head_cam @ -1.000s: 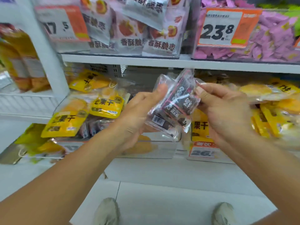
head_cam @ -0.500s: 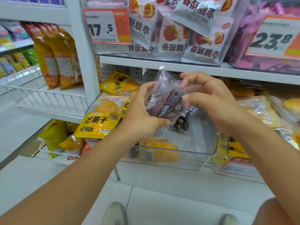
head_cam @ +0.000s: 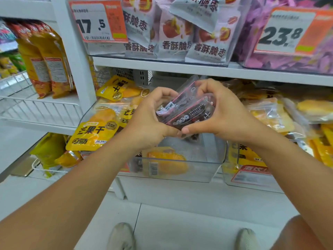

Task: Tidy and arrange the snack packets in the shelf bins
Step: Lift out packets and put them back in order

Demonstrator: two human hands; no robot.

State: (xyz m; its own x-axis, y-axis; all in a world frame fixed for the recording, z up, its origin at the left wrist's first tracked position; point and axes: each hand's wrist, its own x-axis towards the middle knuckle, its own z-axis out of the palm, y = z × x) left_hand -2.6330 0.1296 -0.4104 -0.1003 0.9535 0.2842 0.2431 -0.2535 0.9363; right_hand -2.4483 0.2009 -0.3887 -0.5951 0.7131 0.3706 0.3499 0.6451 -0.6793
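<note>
Packets (head_cam: 187, 109), dark w/ pink edges, are clamped btwn left hand (head_cam: 149, 114) & right hand (head_cam: 221, 112), fingers curled round; long axis tilted up-right, held directly above clear bin (head_cam: 180, 170).

- A white upper shelf (head_cam: 180, 68) runs across the top, carrying a clear bin of pale grey snack packets (head_cam: 173, 33) and, to the right, a bin of purple packets (head_cam: 252, 42).
- Orange price tags (head_cam: 99, 22) hang on those bins.
- On the shelf level below stands a clear plastic bin (head_cam: 180, 170) with yellow mango packets (head_cam: 93, 134) in it; another bin (head_cam: 252, 179) stands just beside it on the right.
- A white wire shelf (head_cam: 41, 109) at left carries upright yellow-orange bags (head_cam: 45, 60).
- Pale tiled floor (head_cam: 180, 222) lies beneath.
</note>
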